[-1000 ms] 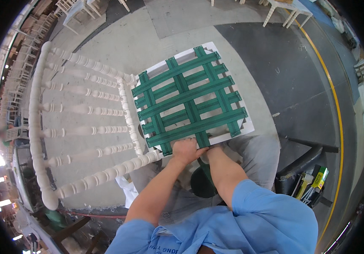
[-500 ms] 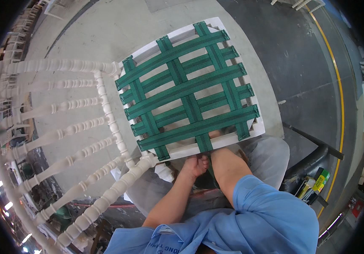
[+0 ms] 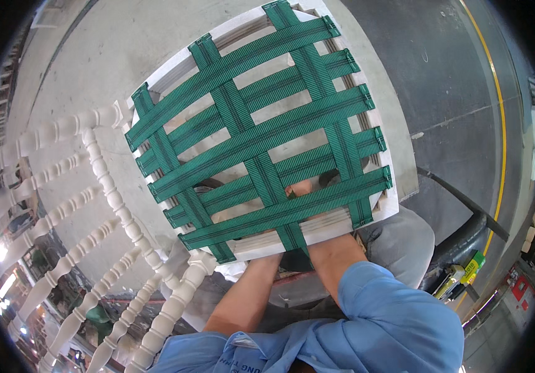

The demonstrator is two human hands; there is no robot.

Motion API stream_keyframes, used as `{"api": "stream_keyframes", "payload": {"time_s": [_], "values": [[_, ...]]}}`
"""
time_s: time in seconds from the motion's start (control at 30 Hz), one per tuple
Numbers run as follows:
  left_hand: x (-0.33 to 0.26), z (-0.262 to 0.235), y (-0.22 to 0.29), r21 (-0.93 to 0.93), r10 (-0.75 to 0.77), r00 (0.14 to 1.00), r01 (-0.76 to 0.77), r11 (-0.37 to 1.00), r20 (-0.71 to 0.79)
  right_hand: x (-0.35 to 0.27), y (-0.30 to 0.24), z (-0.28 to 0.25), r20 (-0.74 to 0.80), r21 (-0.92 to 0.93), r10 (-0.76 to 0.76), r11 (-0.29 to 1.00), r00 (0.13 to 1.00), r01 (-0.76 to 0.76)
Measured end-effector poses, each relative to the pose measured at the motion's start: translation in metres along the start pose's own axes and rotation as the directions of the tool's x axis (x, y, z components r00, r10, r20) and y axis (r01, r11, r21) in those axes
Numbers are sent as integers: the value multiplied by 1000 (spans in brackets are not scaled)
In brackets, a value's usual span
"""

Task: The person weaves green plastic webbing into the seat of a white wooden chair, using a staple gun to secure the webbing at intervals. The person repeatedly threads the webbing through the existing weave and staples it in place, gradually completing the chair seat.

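A white chair lies tipped, its seat frame (image 3: 261, 245) tilted up before me. Green webbing straps (image 3: 261, 146) are woven across the frame, their ends fixed along its edges. One green strap end (image 3: 290, 236) hangs over the near rail, between my wrists. My left forearm (image 3: 242, 295) reaches under that rail, and the left hand is hidden behind it. My right forearm (image 3: 336, 255) also passes beneath the rail. Through the webbing gaps shows part of a hand, seemingly my right hand (image 3: 300, 188); its fingers are mostly covered by straps. What either hand holds cannot be seen.
The chair's turned spindle back (image 3: 109, 186) stretches to the left. A black bar-like stand (image 3: 466, 239) is at the right, with a green and yellow package (image 3: 471, 267) beside it. A yellow line (image 3: 501, 143) runs along the dark floor. My grey-clad knee (image 3: 404, 239) is under the frame.
The seat frame has come nearer and swung leftward, with the chair back shifting left and down. My left hand, visible below the rail before, has gone under it.
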State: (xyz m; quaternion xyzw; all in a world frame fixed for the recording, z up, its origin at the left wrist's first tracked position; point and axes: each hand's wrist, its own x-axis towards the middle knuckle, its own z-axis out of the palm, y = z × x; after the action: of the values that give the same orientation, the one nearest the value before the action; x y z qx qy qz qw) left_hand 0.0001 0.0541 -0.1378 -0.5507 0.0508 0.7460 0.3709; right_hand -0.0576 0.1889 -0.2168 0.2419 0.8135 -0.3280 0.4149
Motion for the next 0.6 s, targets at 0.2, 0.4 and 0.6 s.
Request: {"api": "stream_keyframes", "payload": {"time_s": [0.2, 0.4, 0.6], "values": [[-15, 2, -12, 15, 90, 985, -89, 996, -146, -4, 2, 1, 42, -216, -62, 974, 997, 70], [-14, -4, -5, -54, 30, 998, -27, 998, 55, 2, 2, 0, 11, -300, -93, 950, 996, 92], [-5, -10, -4, -45, 50, 995, -47, 998, 83, -28, 15, 1, -7, -376, -127, 920, 992, 115]]}}
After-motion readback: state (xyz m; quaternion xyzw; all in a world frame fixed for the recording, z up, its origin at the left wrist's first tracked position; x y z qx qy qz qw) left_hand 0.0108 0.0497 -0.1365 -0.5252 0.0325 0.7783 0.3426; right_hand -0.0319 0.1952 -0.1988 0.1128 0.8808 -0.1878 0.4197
